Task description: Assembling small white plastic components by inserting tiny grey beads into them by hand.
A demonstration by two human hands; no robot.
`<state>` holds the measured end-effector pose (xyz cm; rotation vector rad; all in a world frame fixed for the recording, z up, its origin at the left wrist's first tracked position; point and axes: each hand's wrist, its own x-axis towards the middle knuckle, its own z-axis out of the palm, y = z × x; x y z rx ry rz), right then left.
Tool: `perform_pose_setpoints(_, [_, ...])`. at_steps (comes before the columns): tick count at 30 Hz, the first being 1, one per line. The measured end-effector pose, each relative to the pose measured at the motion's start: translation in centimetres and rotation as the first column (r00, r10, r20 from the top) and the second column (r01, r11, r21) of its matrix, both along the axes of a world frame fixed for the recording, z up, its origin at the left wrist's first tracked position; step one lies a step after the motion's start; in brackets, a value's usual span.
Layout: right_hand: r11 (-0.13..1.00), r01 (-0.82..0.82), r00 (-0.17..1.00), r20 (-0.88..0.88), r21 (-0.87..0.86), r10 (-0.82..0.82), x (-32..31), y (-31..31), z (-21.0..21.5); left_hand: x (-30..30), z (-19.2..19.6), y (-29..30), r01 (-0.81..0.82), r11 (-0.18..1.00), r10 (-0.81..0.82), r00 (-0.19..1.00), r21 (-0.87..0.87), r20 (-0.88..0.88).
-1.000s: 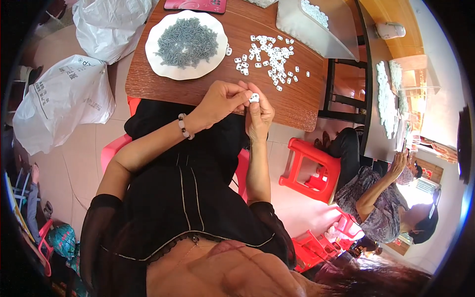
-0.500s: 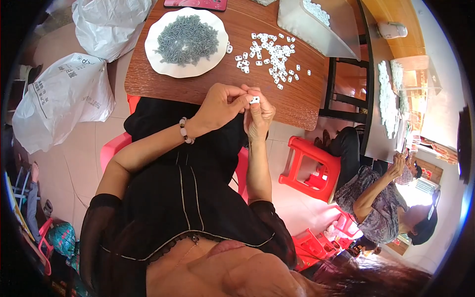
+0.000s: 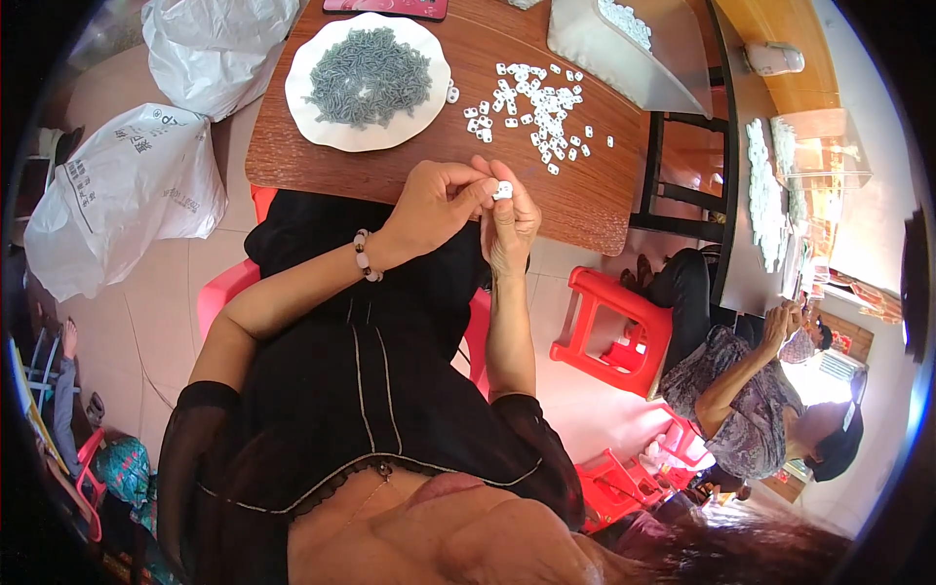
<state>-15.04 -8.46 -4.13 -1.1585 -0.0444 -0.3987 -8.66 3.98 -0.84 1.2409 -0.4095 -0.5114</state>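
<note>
The likeliest trouble here is a dropped part: the small white piece [image 3: 503,191] sits only between fingertips by the table's near edge, so a slip or an uneven push from either side could send it down toward the lap [image 3: 312,234] or floor. A badly angled press might also turn it in the fingers, and a sleeve or wrist swung far and left could knock the scalloped white plate [image 3: 429,132], spilling its heap of grey pieces [image 3: 366,78] across the brown table [image 3: 341,175]. As for the grip — both hands are nearly closed, at fingertip width. The right hand [image 3: 512,222] grasps the white piece between thumb and fingers from the right and near side; the left hand [image 3: 437,207] has thumb and forefinger pinched on its left side — whether anything else small lies between them is hidden. Beyond the hands, far and slightly right, loose white pieces [image 3: 547,105] lie scattered, none touched by either hand.
</note>
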Motion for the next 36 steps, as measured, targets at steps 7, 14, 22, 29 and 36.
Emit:
perform_pose_setpoints(7, [1.0,-0.009,1.0,-0.022,0.011,0.009,-0.1,0.1,0.1,0.1,0.0,0.3,0.022,0.999,-0.022,1.0,0.042,-0.009])
perform_pose_setpoints(14, [1.0,-0.024,0.999,-0.032,0.013,0.024,0.0,0.1,0.5,0.1,0.1,0.2,0.03,1.0,-0.03,0.998,-0.007,-0.046])
perform_pose_setpoints(22, [0.999,-0.042,0.998,-0.046,0.009,0.042,0.0,-0.1,0.4,0.2,0.6,0.4,0.058,0.998,-0.055,0.996,0.038,-0.077])
perform_pose_setpoints(29, [0.998,-0.056,0.997,-0.06,-0.026,0.054,0.2,-0.1,0.3,0.4,-0.5,0.5,0.063,0.998,-0.066,0.989,-0.021,-0.132])
perform_pose_setpoints(36, [0.992,0.117,0.984,-0.132,-0.041,-0.122,0.9,-0.9,1.6,2.0,-2.0,1.3,0.098,0.99,-0.093,0.994,0.105,-0.05])
